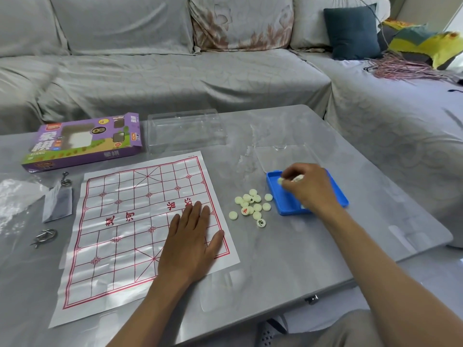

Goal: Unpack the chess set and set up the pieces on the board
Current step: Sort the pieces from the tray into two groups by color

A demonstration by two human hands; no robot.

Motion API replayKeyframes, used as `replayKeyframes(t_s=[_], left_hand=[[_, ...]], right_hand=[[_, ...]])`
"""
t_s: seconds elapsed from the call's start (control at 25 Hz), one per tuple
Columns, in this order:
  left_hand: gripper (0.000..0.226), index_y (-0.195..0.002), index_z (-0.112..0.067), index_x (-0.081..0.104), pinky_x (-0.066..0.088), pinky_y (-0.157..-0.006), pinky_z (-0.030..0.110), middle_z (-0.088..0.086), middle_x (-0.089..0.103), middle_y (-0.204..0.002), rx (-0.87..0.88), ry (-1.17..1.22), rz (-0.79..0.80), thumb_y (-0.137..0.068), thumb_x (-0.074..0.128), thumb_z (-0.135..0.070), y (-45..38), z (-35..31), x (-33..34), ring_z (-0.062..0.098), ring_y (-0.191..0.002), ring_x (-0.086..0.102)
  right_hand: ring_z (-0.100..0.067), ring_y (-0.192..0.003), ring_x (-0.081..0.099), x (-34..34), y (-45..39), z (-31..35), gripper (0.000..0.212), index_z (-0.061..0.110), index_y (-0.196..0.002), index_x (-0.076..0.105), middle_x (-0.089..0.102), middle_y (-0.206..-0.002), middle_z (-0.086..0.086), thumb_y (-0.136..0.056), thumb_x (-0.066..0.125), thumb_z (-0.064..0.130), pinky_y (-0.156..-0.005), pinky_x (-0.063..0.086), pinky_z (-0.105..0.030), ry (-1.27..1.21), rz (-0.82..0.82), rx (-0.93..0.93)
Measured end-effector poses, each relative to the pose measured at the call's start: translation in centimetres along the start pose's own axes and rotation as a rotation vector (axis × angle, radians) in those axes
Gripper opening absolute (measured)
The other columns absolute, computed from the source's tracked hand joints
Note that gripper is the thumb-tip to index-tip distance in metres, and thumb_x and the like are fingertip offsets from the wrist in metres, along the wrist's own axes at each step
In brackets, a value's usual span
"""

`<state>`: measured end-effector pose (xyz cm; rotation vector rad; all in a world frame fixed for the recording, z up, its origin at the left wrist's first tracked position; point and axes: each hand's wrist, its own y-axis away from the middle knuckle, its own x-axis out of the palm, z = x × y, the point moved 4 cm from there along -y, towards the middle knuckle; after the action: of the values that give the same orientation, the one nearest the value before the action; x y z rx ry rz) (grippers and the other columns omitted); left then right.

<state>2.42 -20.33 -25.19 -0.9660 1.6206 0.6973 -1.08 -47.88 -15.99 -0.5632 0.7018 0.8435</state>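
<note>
Two hands working: left hand (191, 242) lies flat, fingers straight, pressing the paper board (120, 229) to the table (313, 246). Right hand (309, 187) reaches into the blue tray (338, 194), fingers curled, pinching small pale pieces. Loose piece pile (251, 206) sits between board and tray, none on the grid yet. Pieces look light, hard, smooth, likely slippery; pinch by the rim. Board looks thin, creased, slides easily.

board (130, 236) 楚河 汉界, box (82, 144) 象棋
</note>
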Motion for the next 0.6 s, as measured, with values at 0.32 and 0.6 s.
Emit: replayKeyframes(t_s=[0.32,0.6], left_hand=[[0.09,-0.154,-0.032,-0.003,-0.01,-0.117,0.033,-0.01,-0.013,-0.161,-0.011,-0.011,0.013,-0.076,-0.012,-0.075,0.1,0.0,-0.1,0.011,-0.147,-0.016],[0.089,-0.154,-0.031,0.001,-0.009,-0.117,0.033,-0.009,-0.009,-0.162,-0.003,-0.011,-0.006,-0.078,-0.01,-0.074,0.1,0.0,-0.1,0.012,-0.148,-0.013]], right_hand=[[-0.015,-0.088,0.059,4.9,2.4,4.3,0.01,0.023,-0.088,0.067,0.066,-0.095,0.006,-0.085,0.058,0.021,-0.071,0.046,-0.03,0.239,0.247,-0.207],[-0.019,-0.086,0.055,-1.7,-0.9,-4.1,0.02,0.024,-0.091,0.062,0.06,-0.092,0.004,-0.077,0.067,0.038,-0.079,0.034,-0.032,0.746,0.373,0.254]])
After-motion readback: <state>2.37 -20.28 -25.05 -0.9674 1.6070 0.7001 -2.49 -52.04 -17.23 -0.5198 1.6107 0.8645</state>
